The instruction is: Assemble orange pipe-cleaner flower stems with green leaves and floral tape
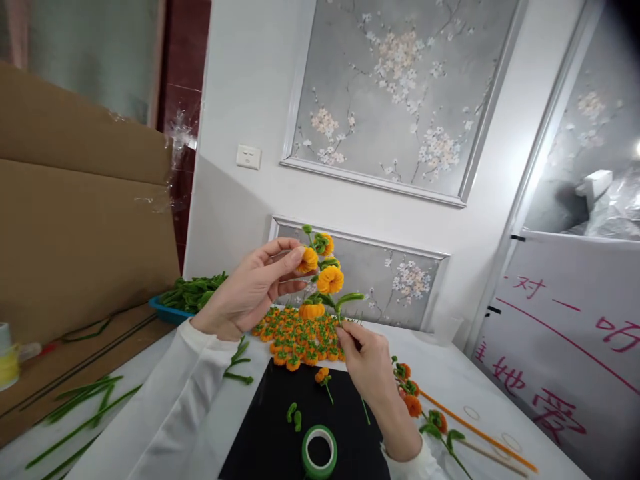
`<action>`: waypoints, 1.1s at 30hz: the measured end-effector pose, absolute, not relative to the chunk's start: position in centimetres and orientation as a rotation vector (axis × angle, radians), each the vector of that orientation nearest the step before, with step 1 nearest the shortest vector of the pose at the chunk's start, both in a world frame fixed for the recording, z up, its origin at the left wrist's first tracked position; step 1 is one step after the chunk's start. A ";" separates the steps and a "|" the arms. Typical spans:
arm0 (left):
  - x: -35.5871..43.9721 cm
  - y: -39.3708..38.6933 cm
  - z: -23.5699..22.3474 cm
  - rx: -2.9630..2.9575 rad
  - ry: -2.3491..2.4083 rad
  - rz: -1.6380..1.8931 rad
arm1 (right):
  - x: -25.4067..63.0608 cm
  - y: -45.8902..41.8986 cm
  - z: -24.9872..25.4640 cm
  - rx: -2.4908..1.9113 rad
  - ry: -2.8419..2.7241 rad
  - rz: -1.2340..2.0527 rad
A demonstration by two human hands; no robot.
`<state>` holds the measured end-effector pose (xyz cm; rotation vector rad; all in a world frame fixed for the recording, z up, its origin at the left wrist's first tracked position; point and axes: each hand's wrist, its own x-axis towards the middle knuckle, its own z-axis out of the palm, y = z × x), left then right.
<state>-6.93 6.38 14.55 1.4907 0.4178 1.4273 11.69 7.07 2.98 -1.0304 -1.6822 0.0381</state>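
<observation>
A branch of fuzzy chenille-stem flowers (331, 279), with orange ribbed blooms and green leaves, is held upright above the table. My left hand (255, 287) is closed, thumb and fingers pinching an orange bloom (308, 260) near the top. Lower down, my right hand (369, 363) is closed around the branch's green stem, whose end shows below the hand. Beneath them lies a black mat (265, 420), bearing a single small orange bloom (323, 375), two short green leaves (298, 421) and a roll of green tape (306, 460).
Many small orange blooms (295, 337) cover the table behind the mat. A blue tray (170, 313) of green pieces stands at back left. Loose green stems (85, 427) lie left. At right are another flower branch (413, 405) and an orange stick (480, 433). Cardboard (85, 220) borders the left.
</observation>
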 end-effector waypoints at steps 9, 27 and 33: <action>-6.4 6.7 14.4 1.449 0.390 1.481 | 11.3 6.4 3.7 -0.990 -1.687 0.176; -4.2 3.5 12.3 1.671 0.740 2.019 | 12.8 6.7 3.7 -0.987 -1.525 0.166; -2.2 3.0 11.4 1.721 0.699 1.952 | 11.9 6.6 3.4 -0.938 -1.529 0.002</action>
